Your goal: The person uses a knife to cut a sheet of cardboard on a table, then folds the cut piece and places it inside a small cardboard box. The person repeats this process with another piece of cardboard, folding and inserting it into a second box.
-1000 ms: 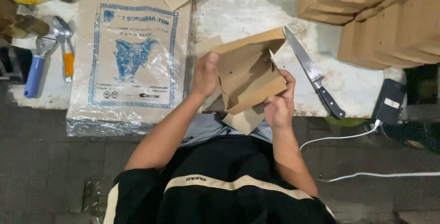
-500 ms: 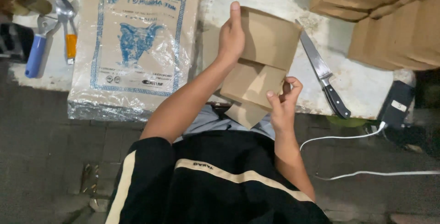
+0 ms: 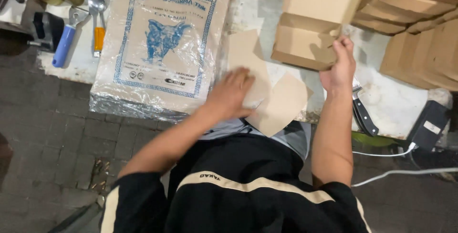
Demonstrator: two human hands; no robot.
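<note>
In the head view, the person's right hand (image 3: 339, 66) pinches the near edge of a folded brown cardboard box (image 3: 310, 28), fingers curled shut on it, and holds it above the white worktop (image 3: 396, 102), just beside a stack of finished brown cardboard boxes (image 3: 420, 28). The left hand (image 3: 231, 94) lies flat, fingers spread and gripping nothing, on a flat brown cardboard blank (image 3: 276, 102) at the worktop's near edge. Left of that sits a plastic-wrapped pack of brown paper with blue print (image 3: 157, 47). A black-handled knife (image 3: 363, 113) lies under the right wrist. A blue-handled tool (image 3: 64, 42) and a metal spoon (image 3: 97, 4) lie at far left.
</note>
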